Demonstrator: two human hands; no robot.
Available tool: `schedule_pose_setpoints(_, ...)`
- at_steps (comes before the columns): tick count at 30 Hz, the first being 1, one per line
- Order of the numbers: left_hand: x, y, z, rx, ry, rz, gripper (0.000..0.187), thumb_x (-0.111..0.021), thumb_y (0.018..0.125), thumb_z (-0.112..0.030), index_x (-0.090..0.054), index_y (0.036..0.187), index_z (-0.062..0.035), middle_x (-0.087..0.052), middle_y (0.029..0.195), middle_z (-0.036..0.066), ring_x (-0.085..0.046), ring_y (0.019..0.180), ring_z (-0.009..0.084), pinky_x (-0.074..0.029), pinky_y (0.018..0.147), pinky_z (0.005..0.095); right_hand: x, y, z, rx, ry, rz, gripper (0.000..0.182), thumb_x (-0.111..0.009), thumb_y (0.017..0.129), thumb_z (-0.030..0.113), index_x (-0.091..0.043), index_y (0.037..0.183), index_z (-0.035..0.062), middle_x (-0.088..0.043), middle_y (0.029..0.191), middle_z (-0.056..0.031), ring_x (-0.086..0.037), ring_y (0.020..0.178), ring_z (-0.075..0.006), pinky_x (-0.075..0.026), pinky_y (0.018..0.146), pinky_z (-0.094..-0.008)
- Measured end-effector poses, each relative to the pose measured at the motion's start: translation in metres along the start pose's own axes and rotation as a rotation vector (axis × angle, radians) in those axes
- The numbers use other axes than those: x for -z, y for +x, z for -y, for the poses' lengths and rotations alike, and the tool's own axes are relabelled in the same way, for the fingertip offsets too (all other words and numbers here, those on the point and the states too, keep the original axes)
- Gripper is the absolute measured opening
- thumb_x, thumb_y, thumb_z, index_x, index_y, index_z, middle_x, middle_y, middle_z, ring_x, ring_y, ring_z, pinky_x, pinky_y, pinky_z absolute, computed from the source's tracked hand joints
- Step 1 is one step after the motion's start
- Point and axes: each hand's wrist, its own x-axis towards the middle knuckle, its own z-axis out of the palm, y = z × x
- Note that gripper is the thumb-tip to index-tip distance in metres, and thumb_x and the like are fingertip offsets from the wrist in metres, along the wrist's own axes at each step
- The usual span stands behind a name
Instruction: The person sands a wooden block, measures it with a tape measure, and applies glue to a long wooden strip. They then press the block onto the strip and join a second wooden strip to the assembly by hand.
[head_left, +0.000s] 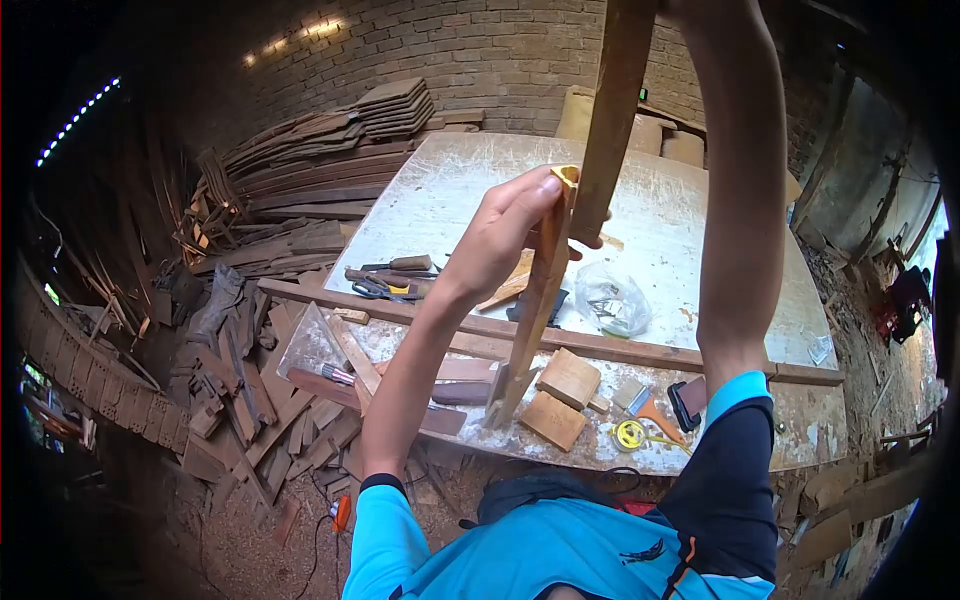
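Note:
My left hand is closed around the upper part of a narrow wooden strip, thumb near its pale, yellowish top end. The strip slants down toward the table's near edge. Fingertips show behind the lower end of a longer wooden board, which rises out of the top of the view. High at the upper edge, my right hand is at this board; its fingers are mostly cut off. Below the strip lie two wooden blocks, a paintbrush with an orange handle and a yellow tape measure.
A long wooden bar crosses the white-stained table. A clear plastic bag and several hand tools lie beyond it. Scrap wood covers the floor at left; stacked boards stand by the brick wall.

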Motion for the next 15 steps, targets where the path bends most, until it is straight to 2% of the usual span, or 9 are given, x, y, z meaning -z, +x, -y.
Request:
schedule_pose_setpoints(3,-0.013,0.008,-0.002,-0.047,-0.059,0.097,0.059,-0.036,0.089,-0.045,-0.047,0.117,0.0051,-0.060,0.101,0.023,-0.064,0.089,0.0296,-0.052,0.077,0.0410,-0.001,0.002,-0.001,-0.049,-0.053,0.003,0.024,-0.056,0.089,0.020,-0.044,0.101,0.0040,-0.050,0.063,0.0016,-0.047,0.045,-0.0045,-0.041,0.036,-0.0184)
schedule_pose_setpoints(4,-0.017,0.011,-0.003,-0.034,-0.228,0.110,0.056,-0.051,0.084,-0.038,-0.045,0.119,0.0045,-0.061,0.100,0.023,-0.065,0.086,0.0294,-0.054,0.075,0.0393,0.000,0.001,-0.004,-0.012,-0.076,0.029,0.023,-0.055,0.089,0.021,-0.045,0.100,0.0035,-0.050,0.062,0.0016,-0.047,0.045,-0.0044,-0.041,0.036,-0.0182)
schedule_pose_setpoints(7,-0.029,0.019,0.003,-0.203,-0.216,0.156,0.062,-0.067,0.076,-0.023,-0.041,0.124,0.0046,-0.062,0.098,0.020,-0.066,0.081,0.0283,-0.055,0.071,0.0360,-0.003,-0.004,-0.006,-0.012,-0.108,0.060,0.022,-0.054,0.089,0.024,-0.047,0.097,0.0038,-0.050,0.061,0.0021,-0.046,0.044,-0.0040,-0.041,0.037,-0.0178)
schedule_pose_setpoints(8,-0.033,0.021,0.000,-0.095,-0.287,0.115,0.070,-0.075,0.067,-0.011,-0.040,0.126,0.0026,-0.064,0.093,0.018,-0.066,0.076,0.0259,-0.055,0.068,0.0319,-0.004,-0.006,-0.003,-0.036,-0.127,0.038,0.022,-0.054,0.089,0.024,-0.048,0.097,0.0041,-0.050,0.060,0.0021,-0.046,0.044,-0.0039,-0.040,0.037,-0.0178)
schedule_pose_setpoints(11,-0.034,0.030,0.001,-0.007,-0.294,0.145,0.064,-0.074,0.069,-0.014,-0.043,0.123,0.0008,-0.065,0.085,0.016,-0.066,0.070,0.0226,-0.054,0.067,0.0309,-0.003,-0.010,0.000,-0.071,-0.150,0.007,0.021,-0.054,0.089,0.024,-0.048,0.095,0.0051,-0.049,0.060,0.0024,-0.046,0.043,-0.0038,-0.040,0.037,-0.0177)
schedule_pose_setpoints(12,-0.038,0.031,-0.001,0.030,-0.306,0.130,0.050,-0.074,0.070,-0.015,-0.051,0.113,0.0005,-0.064,0.074,0.012,-0.063,0.064,0.0183,-0.053,0.064,0.0287,0.000,-0.011,-0.002,-0.056,-0.135,0.021,0.021,-0.054,0.089,0.024,-0.048,0.096,0.0053,-0.050,0.060,0.0024,-0.046,0.043,-0.0038,-0.040,0.037,-0.0177)
schedule_pose_setpoints(15,-0.046,0.031,-0.001,0.153,-0.331,0.109,0.033,-0.076,0.072,-0.015,-0.059,0.095,0.0000,-0.062,0.071,0.007,-0.060,0.062,0.0121,-0.050,0.059,0.0251,0.007,-0.014,-0.002,-0.062,-0.136,0.004,0.022,-0.055,0.089,0.025,-0.048,0.096,0.0056,-0.049,0.061,0.0024,-0.046,0.043,-0.0037,-0.040,0.036,-0.0178)
